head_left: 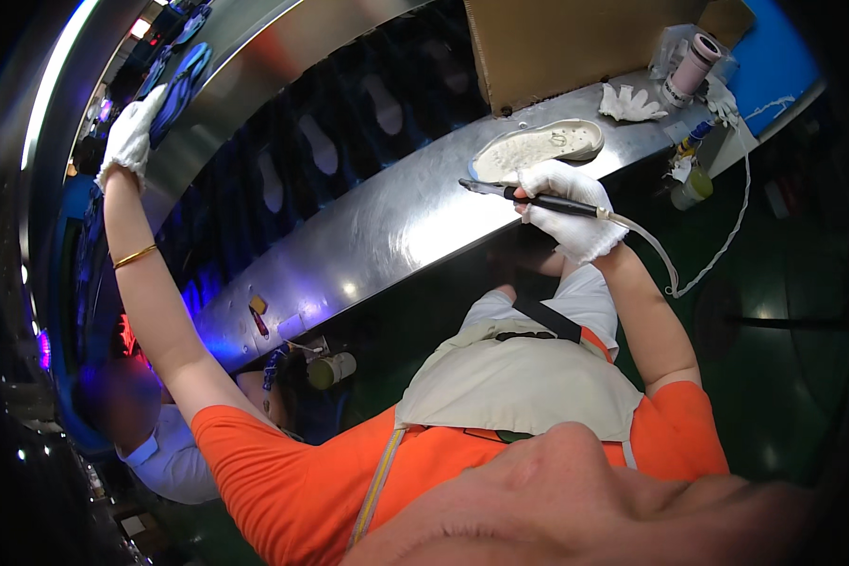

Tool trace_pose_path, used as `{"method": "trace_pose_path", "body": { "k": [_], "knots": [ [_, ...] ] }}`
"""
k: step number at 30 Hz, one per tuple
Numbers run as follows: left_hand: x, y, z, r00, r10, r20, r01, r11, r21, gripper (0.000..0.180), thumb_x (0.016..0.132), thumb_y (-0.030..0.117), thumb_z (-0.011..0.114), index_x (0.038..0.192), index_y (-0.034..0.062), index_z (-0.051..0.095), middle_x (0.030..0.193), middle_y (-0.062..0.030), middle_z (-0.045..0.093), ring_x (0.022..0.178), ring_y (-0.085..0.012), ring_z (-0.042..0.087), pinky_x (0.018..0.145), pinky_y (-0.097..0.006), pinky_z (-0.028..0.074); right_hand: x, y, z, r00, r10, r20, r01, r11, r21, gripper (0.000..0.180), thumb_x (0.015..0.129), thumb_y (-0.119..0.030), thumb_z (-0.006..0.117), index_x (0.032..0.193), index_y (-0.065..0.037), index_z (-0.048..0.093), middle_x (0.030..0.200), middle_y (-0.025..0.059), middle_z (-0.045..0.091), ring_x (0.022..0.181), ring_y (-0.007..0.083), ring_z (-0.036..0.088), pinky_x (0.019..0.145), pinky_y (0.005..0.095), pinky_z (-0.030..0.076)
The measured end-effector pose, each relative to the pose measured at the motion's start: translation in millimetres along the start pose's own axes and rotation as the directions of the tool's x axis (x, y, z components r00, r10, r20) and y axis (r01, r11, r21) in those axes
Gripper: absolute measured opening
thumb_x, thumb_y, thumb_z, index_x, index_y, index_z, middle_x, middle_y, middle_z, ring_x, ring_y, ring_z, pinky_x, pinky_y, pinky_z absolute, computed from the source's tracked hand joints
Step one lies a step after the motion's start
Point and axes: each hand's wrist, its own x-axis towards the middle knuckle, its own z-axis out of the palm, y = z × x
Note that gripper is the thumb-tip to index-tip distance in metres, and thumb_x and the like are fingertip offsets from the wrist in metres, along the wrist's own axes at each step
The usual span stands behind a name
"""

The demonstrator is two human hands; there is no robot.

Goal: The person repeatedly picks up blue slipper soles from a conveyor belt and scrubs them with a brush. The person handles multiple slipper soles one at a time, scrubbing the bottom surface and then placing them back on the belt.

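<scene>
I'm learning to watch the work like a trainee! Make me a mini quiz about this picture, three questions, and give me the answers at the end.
1. What is the right hand holding near the white shoe?

2. True or false: the left hand is touching the white shoe.

3. What colour is the tumbler next to the loose glove on the metal bench?
A) green
B) pink
C) black

Key:
1. A black pen-shaped tool with a pale cord.
2. False: it is far from the shoe, up by a blue item.
3. B
</scene>
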Motion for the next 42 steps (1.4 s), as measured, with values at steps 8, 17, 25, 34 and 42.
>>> {"method": "trace_pose_path", "body": {
  "k": [8, 17, 25, 34, 42],
  "knots": [
    [67.4, -33.9, -12.9, 0.99, -0.014, 0.137, -0.011, 0.984, 0.179, 0.061, 0.085, 0.041, 0.058, 0.129, -0.0001, 0.047, 0.125, -0.0102, 0.053, 0.109, -0.0184, 0.052, 0.095, -0.027, 0.038, -18.5, -16.0, 11.3, 0.994, 0.097, 0.042, -0.1, 0.993, 0.06, 0.014, 0.077, 0.004, 0.063, 0.089, -0.002, 0.063, 0.09, 0.0056, 0.064, 0.085, 0.0116, 0.06, 0.078, 0.0253, 0.048],
    [-122.7, 44.6, 107.5, 0.965, 0.181, 0.189, 0.046, 0.594, -0.803, 0.028, 0.083, 0.009, 0.06, 0.109, -0.0015, 0.056, 0.094, -0.0088, 0.065, 0.082, -0.0175, 0.064, 0.077, -0.03, 0.052, -36.5, 21.4, -13.7, 0.983, 0.153, -0.104, -0.142, 0.985, 0.099, 0.016, 0.078, 0.0, 0.064, 0.093, -0.002, 0.064, 0.096, 0.0054, 0.065, 0.089, 0.0108, 0.06, 0.081, 0.0252, 0.048],
    [-287.3, 28.2, 236.0, 0.841, 0.206, 0.501, 0.528, -0.105, -0.843, 0.077, 0.08, 0.054, 0.053, 0.129, -0.0024, 0.04, 0.119, -0.0225, 0.052, 0.109, -0.036, 0.054, 0.102, -0.052, 0.036, -31.6, 0.9, -13.9, 0.977, 0.125, -0.172, -0.093, 0.979, 0.182, 0.028, 0.077, 0.001, 0.064, 0.103, 0.001, 0.056, 0.091, 0.0095, 0.063, 0.082, 0.0133, 0.062, 0.078, 0.0256, 0.05],
    [-339.2, 45.1, 278.7, 0.652, 0.364, 0.665, 0.745, -0.467, -0.476, 0.086, 0.078, 0.072, 0.043, 0.131, 0.0051, 0.039, 0.123, -0.0194, 0.051, 0.109, -0.0357, 0.053, 0.095, -0.051, 0.044, -23.4, 2.6, 12.5, 0.985, 0.121, -0.123, -0.085, 0.959, 0.269, 0.018, 0.077, 0.003, 0.064, 0.093, -0.001, 0.056, 0.085, 0.0061, 0.061, 0.078, 0.0115, 0.061, 0.073, 0.0252, 0.05],
    [-337.0, 31.5, 293.9, 0.699, 0.177, 0.693, 0.674, -0.489, -0.554, 0.085, 0.082, 0.074, 0.028, 0.129, 0.005, 0.042, 0.119, -0.0205, 0.054, 0.105, -0.0326, 0.056, 0.092, -0.045, 0.046, -8.1, -18.8, 18.8, 0.837, -0.521, 0.169, 0.547, 0.773, -0.322, 0.02, 0.065, 0.003, 0.065, 0.082, -0.007, 0.06, 0.076, 0.0065, 0.061, 0.068, 0.0231, 0.059, 0.063, 0.0297, 0.048]
  ]
}}
